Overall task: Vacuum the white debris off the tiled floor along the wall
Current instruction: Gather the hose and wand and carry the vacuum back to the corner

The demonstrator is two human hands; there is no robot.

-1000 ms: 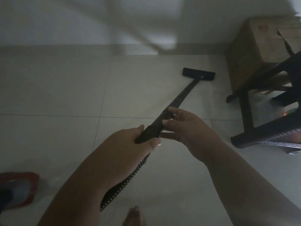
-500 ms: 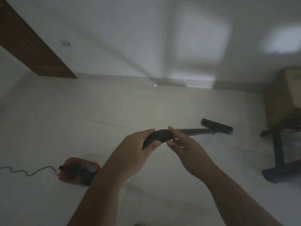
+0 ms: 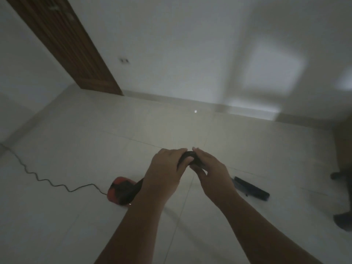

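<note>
The room is dim. My left hand is wrapped around the black vacuum wand handle, and my right hand grips the same handle just to its right. The wand's black floor nozzle lies on the pale tiled floor to the right of my hands; the tube between is mostly hidden by my right hand. The red vacuum body sits on the floor lower left of my hands, hose rising behind my left wrist. One small white speck of debris lies near the wall's base.
A black power cord snakes from the vacuum body to the left edge. A brown wooden door stands at upper left. Dark furniture legs and a brownish box edge sit at the far right.
My view has swung up and left, bringing the door, wall and cord into sight. The nozzle now lies lower right of my hands. Both hands stay on the handle, closer together.
</note>
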